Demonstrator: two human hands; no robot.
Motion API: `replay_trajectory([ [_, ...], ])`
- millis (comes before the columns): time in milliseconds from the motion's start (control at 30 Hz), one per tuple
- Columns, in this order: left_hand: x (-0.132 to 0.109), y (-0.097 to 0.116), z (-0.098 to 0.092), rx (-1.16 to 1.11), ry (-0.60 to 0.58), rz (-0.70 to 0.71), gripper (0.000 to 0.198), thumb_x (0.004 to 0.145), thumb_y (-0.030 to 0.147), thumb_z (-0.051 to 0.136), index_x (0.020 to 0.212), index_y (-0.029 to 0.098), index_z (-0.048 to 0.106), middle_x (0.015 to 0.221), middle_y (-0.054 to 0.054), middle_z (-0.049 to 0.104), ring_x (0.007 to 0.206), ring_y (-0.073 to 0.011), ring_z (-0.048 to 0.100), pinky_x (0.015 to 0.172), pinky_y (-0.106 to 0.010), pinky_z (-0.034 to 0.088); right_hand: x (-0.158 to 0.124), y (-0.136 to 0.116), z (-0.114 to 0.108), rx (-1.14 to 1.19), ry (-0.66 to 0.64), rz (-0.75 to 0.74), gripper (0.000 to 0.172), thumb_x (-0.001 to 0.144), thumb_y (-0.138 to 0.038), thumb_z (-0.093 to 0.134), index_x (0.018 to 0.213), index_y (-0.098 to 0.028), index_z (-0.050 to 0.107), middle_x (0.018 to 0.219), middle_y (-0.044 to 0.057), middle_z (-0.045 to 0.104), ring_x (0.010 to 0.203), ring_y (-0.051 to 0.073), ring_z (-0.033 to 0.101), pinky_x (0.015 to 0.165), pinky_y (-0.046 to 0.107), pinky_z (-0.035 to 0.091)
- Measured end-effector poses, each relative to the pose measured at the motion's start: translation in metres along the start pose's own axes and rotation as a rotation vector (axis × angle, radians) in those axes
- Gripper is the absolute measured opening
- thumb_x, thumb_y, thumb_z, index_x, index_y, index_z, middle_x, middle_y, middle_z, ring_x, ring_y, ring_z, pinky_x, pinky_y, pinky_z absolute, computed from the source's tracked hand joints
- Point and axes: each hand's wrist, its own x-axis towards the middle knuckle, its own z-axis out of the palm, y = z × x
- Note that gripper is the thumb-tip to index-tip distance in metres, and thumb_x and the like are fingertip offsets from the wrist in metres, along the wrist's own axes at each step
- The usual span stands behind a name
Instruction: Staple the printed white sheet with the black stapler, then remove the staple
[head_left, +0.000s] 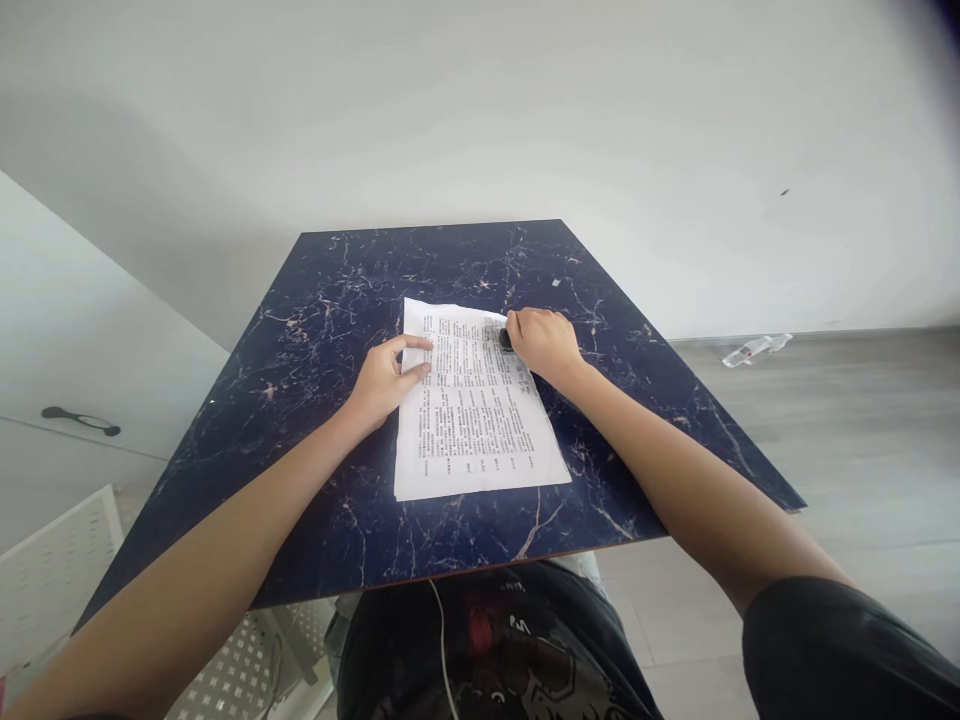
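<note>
Printed sheets of paper (472, 420) lie on a dark blue marble-patterned table (322, 520), their text running sideways to me. My left hand (386, 375) rests at the left edge of the paper; its thumb and fingers are apart, with the tips on the page. At the upper right edge of the sheets, my right hand (544, 340) is closed around a small black object (505, 340). Only its rounded end shows, over the paper, so I cannot make out its kind. Some handwritten marks are visible just below it.
Behind the table stands a pale wall (450, 110). A white cabinet with a dark handle (81, 420) is at the left, above a white perforated panel (60, 560). On the grey floor at the right lies a clear plastic wrapper (756, 349). A white cord (442, 640) hangs over my shirt.
</note>
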Motion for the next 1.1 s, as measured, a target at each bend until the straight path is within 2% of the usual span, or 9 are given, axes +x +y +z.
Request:
replay_trajectory([
  [333,0.001,-0.002,0.001,0.005,0.010,0.016,0.032,0.076,0.020,0.079,0.108,0.021,0.074,0.082,-0.007,0.071,0.084,-0.0279,0.072,0.064,-0.038,0.056,-0.007,-0.004,0.002,-0.118,0.003,-0.092,0.056,0.108,-0.030,0.022,0.089,-0.014,0.073,0.097,0.018,0.073,0.090,0.029,0.061,0.088,0.045,0.037],
  [533,0.001,-0.001,0.000,0.044,0.020,0.020,0.030,0.077,0.021,0.078,0.107,0.022,0.075,0.076,-0.005,0.069,0.076,-0.0253,0.070,0.062,-0.036,0.054,-0.009,-0.013,0.006,-0.209,0.005,-0.139,0.053,0.108,-0.032,0.023,0.099,-0.013,0.071,0.102,0.019,0.072,0.092,0.029,0.061,0.090,0.044,0.034],
  [633,0.001,-0.003,-0.001,0.084,0.025,0.040,0.028,0.079,0.020,0.076,0.107,0.022,0.074,0.076,-0.004,0.069,0.073,-0.0241,0.069,0.063,-0.036,0.053,-0.004,-0.008,0.002,-0.154,-0.027,-0.125,0.053,0.108,-0.033,0.022,0.095,-0.015,0.070,0.099,0.017,0.073,0.092,0.029,0.062,0.089,0.044,0.036],
  [700,0.002,-0.003,-0.002,0.128,0.019,0.060,0.028,0.081,0.020,0.075,0.109,0.021,0.074,0.077,-0.004,0.070,0.073,-0.0227,0.068,0.065,-0.035,0.053,-0.001,0.002,-0.004,-0.016,-0.084,-0.094,0.056,0.110,-0.039,0.018,0.094,-0.018,0.068,0.095,0.014,0.073,0.087,0.028,0.063,0.082,0.041,0.038],
  [800,0.002,0.000,-0.003,0.269,0.016,0.122,0.026,0.083,0.018,0.071,0.109,0.020,0.072,0.090,-0.005,0.073,0.078,-0.0210,0.067,0.075,-0.037,0.054,0.002,0.021,-0.016,0.211,-0.198,-0.191,0.048,0.108,-0.052,0.028,0.100,-0.023,0.064,0.098,0.010,0.073,0.086,0.025,0.064,0.072,0.036,0.040],
  [900,0.001,0.004,-0.005,0.446,0.012,0.237,0.024,0.086,0.015,0.067,0.109,0.021,0.072,0.111,-0.008,0.072,0.098,-0.0238,0.066,0.094,-0.042,0.051,0.000,0.033,-0.024,0.235,-0.243,-0.335,0.031,0.100,-0.052,0.053,0.111,-0.024,0.062,0.108,0.010,0.072,0.093,0.026,0.064,0.071,0.035,0.041],
  [1033,0.001,0.002,-0.007,0.647,-0.030,0.275,0.022,0.088,0.018,0.067,0.108,0.020,0.075,0.115,-0.012,0.066,0.115,-0.0311,0.057,0.108,-0.053,0.043,0.001,0.041,-0.027,0.172,-0.198,-0.307,0.024,0.096,-0.039,0.058,0.112,-0.022,0.063,0.107,0.011,0.070,0.091,0.026,0.063,0.073,0.036,0.041],
  [1100,0.001,-0.003,-0.009,0.712,-0.013,0.273,0.020,0.087,0.021,0.069,0.105,0.020,0.077,0.126,-0.015,0.062,0.124,-0.0353,0.052,0.114,-0.058,0.038,0.004,0.047,-0.028,0.147,-0.201,-0.254,0.022,0.097,-0.038,0.057,0.109,-0.020,0.062,0.105,0.012,0.069,0.089,0.026,0.062,0.073,0.037,0.041],
])
